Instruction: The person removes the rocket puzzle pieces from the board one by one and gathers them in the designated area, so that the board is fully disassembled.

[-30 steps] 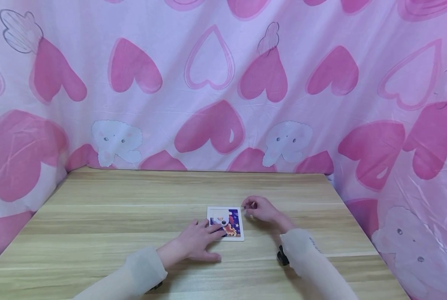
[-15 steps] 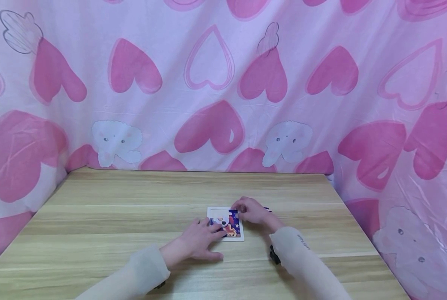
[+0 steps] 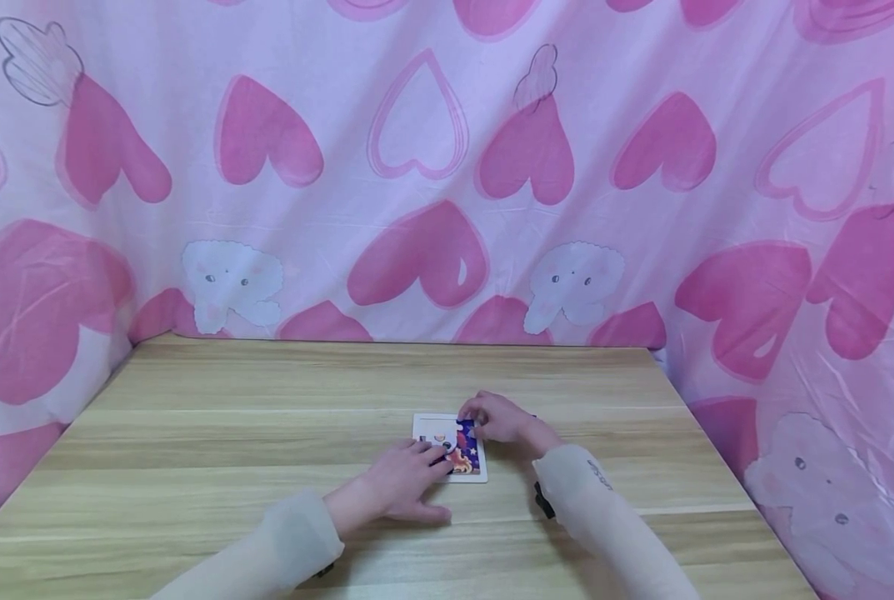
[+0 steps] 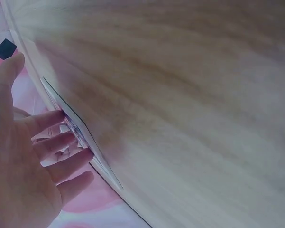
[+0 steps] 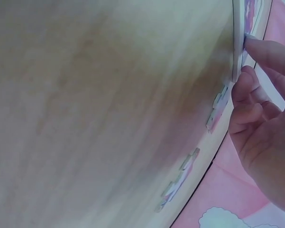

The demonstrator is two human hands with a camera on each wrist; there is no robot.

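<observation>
A small jigsaw puzzle (image 3: pixel 471 460) in a white-edged tray (image 3: pixel 481 479) lies on the table, partly filled with purple, starry pieces; its upper left shows bare white. My left hand (image 3: pixel 409 479) rests its nearly straight fingers on the puzzle's lower left, thumb spread out on the table side. At the upper right corner, my right hand (image 3: pixel 502 419) has its thumb and forefinger bent together over a puzzle piece, which they mostly hide. In the right wrist view the thumb (image 5: pixel 268 54) touches the tray's edge, while the other fingers are curled.
Two loose puzzle pieces, one nearer (image 5: pixel 178 183) and one by the tray (image 5: pixel 217 109), lie flat on the wooden table (image 3: pixel 267 417) under the right wrist. A pink heart-patterned curtain (image 3: pixel 417 250) surrounds the table's back and sides.
My right hand has moved left from beside the tray to over its upper right corner, bringing the puzzle piece along. My left hand has shifted only slightly on the puzzle.
</observation>
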